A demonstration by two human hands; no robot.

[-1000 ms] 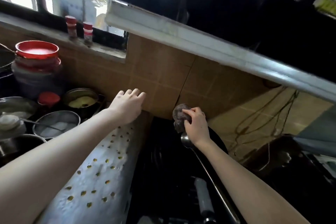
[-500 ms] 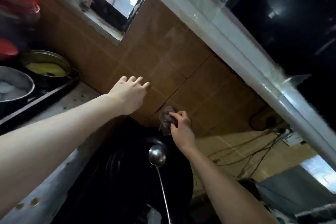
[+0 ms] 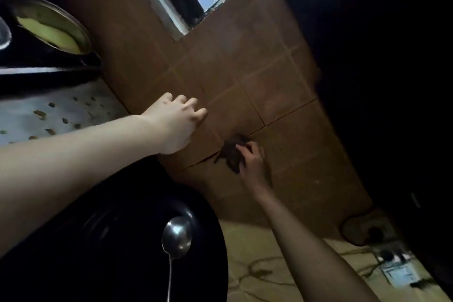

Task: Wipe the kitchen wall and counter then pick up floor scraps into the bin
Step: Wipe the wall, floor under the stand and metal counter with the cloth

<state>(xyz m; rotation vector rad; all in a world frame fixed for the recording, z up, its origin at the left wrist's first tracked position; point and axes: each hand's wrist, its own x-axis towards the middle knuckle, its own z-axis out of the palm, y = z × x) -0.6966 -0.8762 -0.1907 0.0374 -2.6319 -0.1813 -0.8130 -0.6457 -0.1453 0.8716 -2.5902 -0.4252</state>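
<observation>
The view is strongly tilted. My right hand (image 3: 253,162) grips a dark scrubbing pad (image 3: 232,151) and holds it against the brown tiled wall (image 3: 277,86), on a grout line just above the black wok. My left hand (image 3: 175,122) leans on the same wall to the left of the pad, fingers bent with their tips on the tiles, holding nothing. The grey counter (image 3: 61,117) at left is speckled with small brown scraps.
A black wok (image 3: 110,240) with a metal ladle (image 3: 176,238) in it fills the lower left. A pot of yellow food (image 3: 52,29) stands at upper left. A dark hood (image 3: 380,68) looms at right, with cables and a power strip (image 3: 397,270) below it.
The view has rolled further and moved closer to the wall. My right hand has slid the pad a little along the tiles; my left hand stays braced on the wall.
</observation>
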